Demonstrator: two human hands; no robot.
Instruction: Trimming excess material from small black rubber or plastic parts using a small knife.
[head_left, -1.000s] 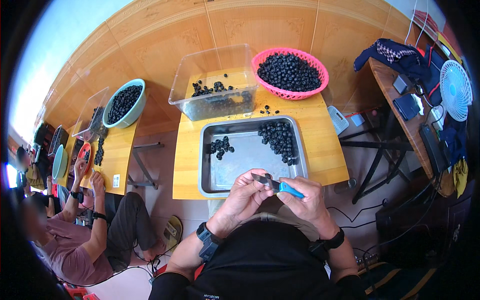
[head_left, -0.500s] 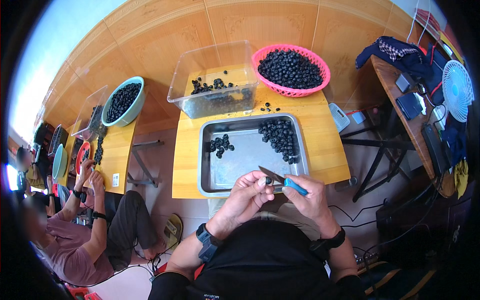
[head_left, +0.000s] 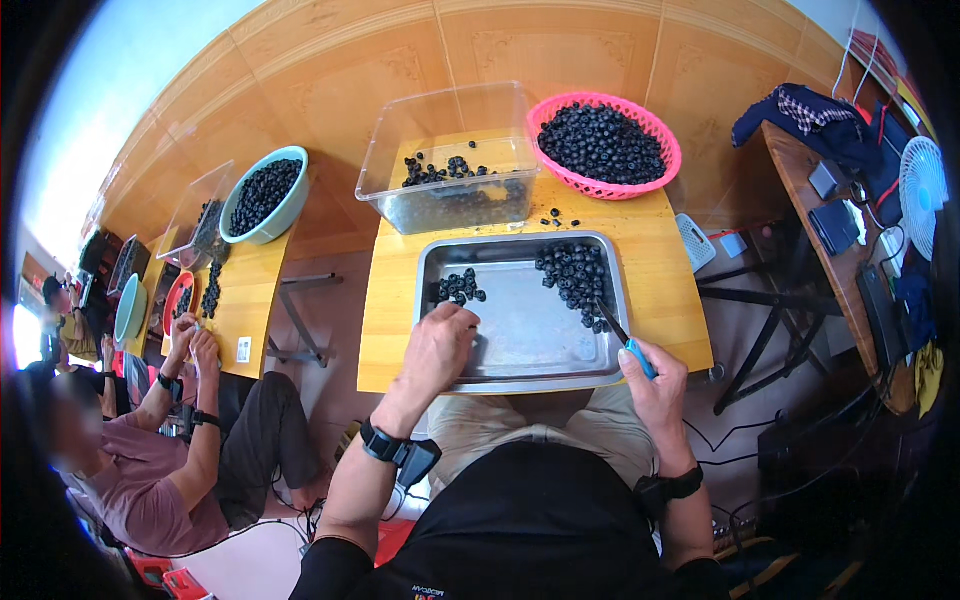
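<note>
A steel tray [head_left: 520, 335] lies on the yellow table [head_left: 672, 280] in front of me. It holds a small pile of dark round fruits [head_left: 458, 287] at its left and a larger pile [head_left: 575, 275] at its right. My left hand [head_left: 437, 345] hovers over the tray's left half, just below the small pile, fingers curled; whether it holds a fruit I cannot tell. My right hand [head_left: 655, 375] sits at the tray's lower right corner, gripping a blue-handled knife [head_left: 625, 338] whose blade points up toward the larger pile.
Behind the tray stand a clear plastic tub [head_left: 450, 160] with some fruits and a pink basket [head_left: 605, 145] full of them. A person [head_left: 170, 450] works at a neighbouring table on the left, near a teal bowl [head_left: 265, 195]. A fan and clothes lie at right.
My hands were together at the tray's front edge, working on one fruit. Now they are apart: the left has reached toward the small pile, the right has swung out to the right with the knife.
</note>
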